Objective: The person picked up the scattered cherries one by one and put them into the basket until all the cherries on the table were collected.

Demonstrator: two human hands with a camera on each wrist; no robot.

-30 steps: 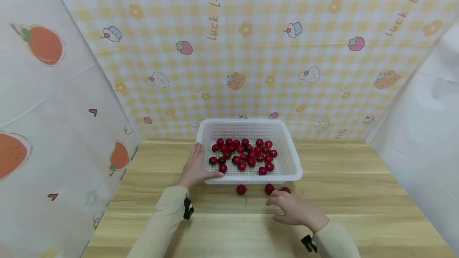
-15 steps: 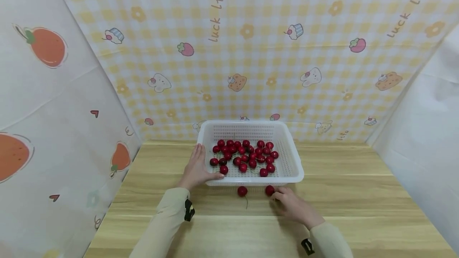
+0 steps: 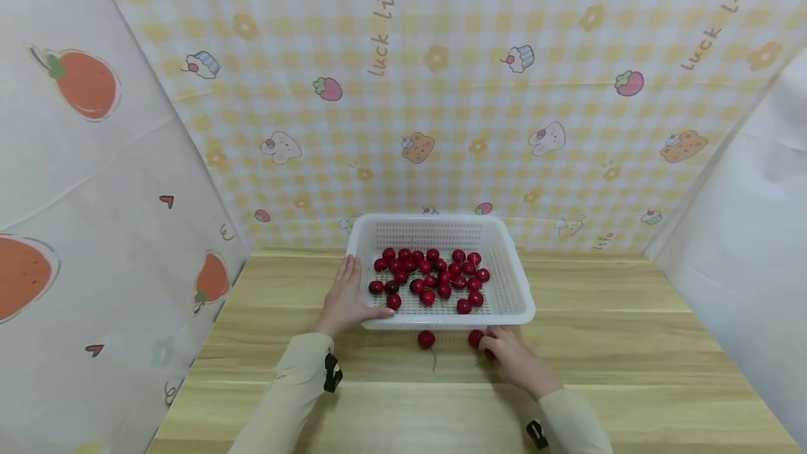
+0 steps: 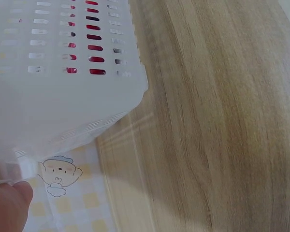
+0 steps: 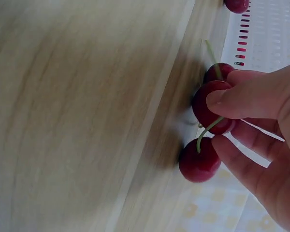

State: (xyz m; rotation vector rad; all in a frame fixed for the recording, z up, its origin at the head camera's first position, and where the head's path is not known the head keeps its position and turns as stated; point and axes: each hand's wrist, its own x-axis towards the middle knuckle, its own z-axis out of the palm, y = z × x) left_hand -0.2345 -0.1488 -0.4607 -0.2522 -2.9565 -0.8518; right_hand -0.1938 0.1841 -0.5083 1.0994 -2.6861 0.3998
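Observation:
A white perforated plastic basket (image 3: 523, 310) holds many dark red cherries (image 3: 427, 298). My left hand (image 3: 345, 303) grips its near left corner, thumb over the front rim and fingers along the left side; a fingertip (image 4: 20, 193) shows at the rim in the left wrist view. In front of the basket, my right hand (image 3: 513, 359) pinches a cherry (image 5: 203, 104) between thumb and fingers. Another stemmed cherry (image 5: 200, 162) sits against a fingertip, and a third (image 5: 218, 71) lies just beyond the thumb. One more cherry (image 3: 426, 339) with a stem lies farther left on the table.
The wooden table (image 3: 630, 342) reaches back to a yellow checked cloth (image 3: 435, 104) hung behind the basket. White printed cloth (image 3: 139, 181) covers the left side, and plain white cloth (image 3: 756, 216) the right.
My right hand has reached forward to the cherries before the basket and closed its fingertips on one. The left hand has kept its grip on the basket corner.

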